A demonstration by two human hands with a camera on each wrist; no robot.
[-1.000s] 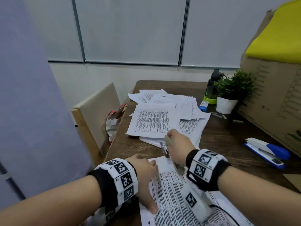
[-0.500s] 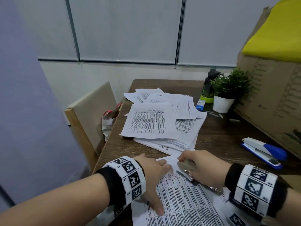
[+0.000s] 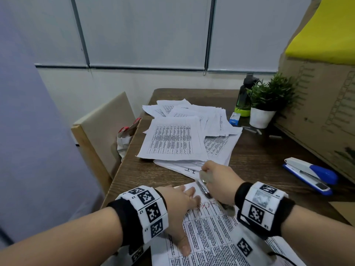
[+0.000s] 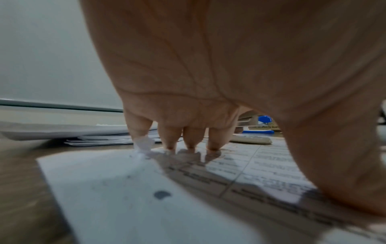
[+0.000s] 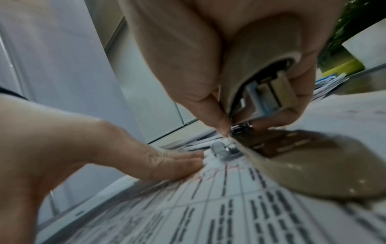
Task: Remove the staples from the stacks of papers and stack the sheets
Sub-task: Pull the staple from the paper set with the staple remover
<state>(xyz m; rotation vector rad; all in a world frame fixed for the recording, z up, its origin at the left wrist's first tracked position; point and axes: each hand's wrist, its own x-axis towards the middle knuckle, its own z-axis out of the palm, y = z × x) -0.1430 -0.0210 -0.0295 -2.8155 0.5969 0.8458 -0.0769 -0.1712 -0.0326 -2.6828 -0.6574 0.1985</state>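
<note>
Down at the near edge of the counter (image 3: 255, 162) lies the printed sheet (image 3: 209, 237), white paper ruled into a table with dense rows of small black text and some red pen marks along its top line. Its far left corner (image 4: 144, 145) looks crumpled and torn. The left hand (image 3: 178, 206) presses flat on that sheet, fingers straight and spread, the fingertips (image 4: 213, 145) touching the paper near the ragged corner and the thumb lying farther down the page; its grip holds nothing. The right hand (image 3: 217, 181) is curled around a staple remover (image 5: 263, 85), a beige plastic tool with metal parts inside, thumb and fingers clamped on either side of it. The tool's metal tip sits down on the top corner of the sheet, just beside the left fingertips; whether a staple is caught in it cannot be told through the blur. Farther back on the counter a loose pile of papers (image 3: 176, 139) is fanned out unevenly, the top page showing the same kind of printed table. To the right lies a blue and white stapler (image 3: 309, 173), well apart from both hands. Near the far right corner stand a small potted plant (image 3: 267, 104) in a white pot, a dark bottle (image 3: 244, 98) with a green base, and a large cardboard box (image 3: 322, 104).
</note>
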